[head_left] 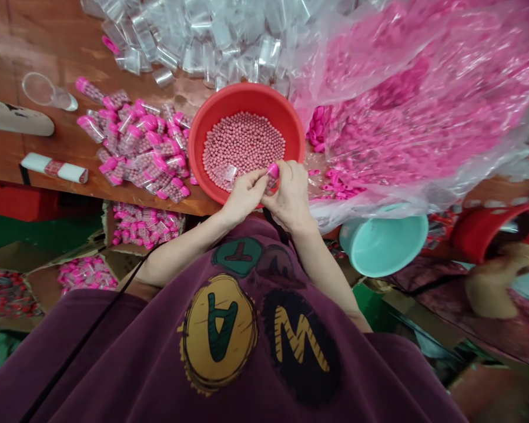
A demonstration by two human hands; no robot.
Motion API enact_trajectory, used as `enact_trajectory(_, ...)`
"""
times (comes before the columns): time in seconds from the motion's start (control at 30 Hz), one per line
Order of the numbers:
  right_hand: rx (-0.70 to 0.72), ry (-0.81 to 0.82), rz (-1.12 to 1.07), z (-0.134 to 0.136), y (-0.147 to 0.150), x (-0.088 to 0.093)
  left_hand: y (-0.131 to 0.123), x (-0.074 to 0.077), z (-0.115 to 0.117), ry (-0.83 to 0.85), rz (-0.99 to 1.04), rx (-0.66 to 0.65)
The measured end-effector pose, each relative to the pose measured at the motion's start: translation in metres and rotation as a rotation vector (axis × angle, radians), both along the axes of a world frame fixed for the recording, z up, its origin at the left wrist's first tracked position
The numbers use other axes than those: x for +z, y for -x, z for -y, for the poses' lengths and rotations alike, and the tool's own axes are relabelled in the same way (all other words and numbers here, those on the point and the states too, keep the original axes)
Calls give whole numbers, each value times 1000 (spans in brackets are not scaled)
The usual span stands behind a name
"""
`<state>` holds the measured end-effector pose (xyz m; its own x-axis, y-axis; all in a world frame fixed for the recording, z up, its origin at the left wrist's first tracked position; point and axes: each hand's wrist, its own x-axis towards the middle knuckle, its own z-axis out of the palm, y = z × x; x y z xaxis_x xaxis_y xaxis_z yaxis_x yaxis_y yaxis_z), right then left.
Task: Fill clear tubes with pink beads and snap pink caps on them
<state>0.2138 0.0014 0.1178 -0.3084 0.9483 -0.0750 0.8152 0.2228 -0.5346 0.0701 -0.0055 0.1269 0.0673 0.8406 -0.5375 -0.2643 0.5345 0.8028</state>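
A red bowl (211, 120) full of small pink balls (243, 144) sits at the table's near edge. Both hands meet over its near rim. My left hand (245, 194) is pinched on a small clear tube (229, 173). My right hand (291, 194) is closed round a pink cap (273, 170) at the tube's end. The fingers of both hands touch each other. To the bowl's left lies a pile of filled tubes with pink caps (136, 147).
Empty clear tubes (194, 35) are heaped behind the bowl. A large clear bag of pink caps (414, 100) fills the right. Loose caps (335, 187) lie beside it. A teal bowl (383, 244) and cardboard boxes of filled tubes (145, 226) sit below the table edge.
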Motion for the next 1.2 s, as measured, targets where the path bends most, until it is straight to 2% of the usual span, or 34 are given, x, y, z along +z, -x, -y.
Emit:
enact_trajectory(0.23,-19,64,79,2,5,-6,2,-14,-1,79,40,-24)
enact_trajectory(0.43,-49,152,160,6,20,-15,7,-36,-1,138,-13,-46)
enact_trajectory(0.57,-8,203,-25,12,15,-31,23,-44,0,232,112,-13)
enact_trajectory(0.67,-72,286,-232,11,2,-56,57,-45,-5,184,79,33)
enact_trajectory(0.77,-115,337,-262,0,0,-84,116,-50,-16,-20,-136,201)
enact_trajectory(0.87,37,317,-135,-18,24,-105,175,-61,-25,-208,-473,362)
enact_trajectory(0.93,175,330,-13,-29,50,-113,196,-68,-27,-279,-673,434)
enact_trajectory(1.0,245,368,87,-37,71,-118,194,-71,-24,-307,-755,419)
enact_trajectory(1.03,245,385,104,-40,78,-119,186,-72,-22,-299,-739,365)
enact_trajectory(1.13,188,372,-12,-42,81,-120,143,-75,-16,-197,-587,146)
enact_trajectory(1.2,161,306,-154,-40,73,-116,114,-80,-16,-101,-516,64)
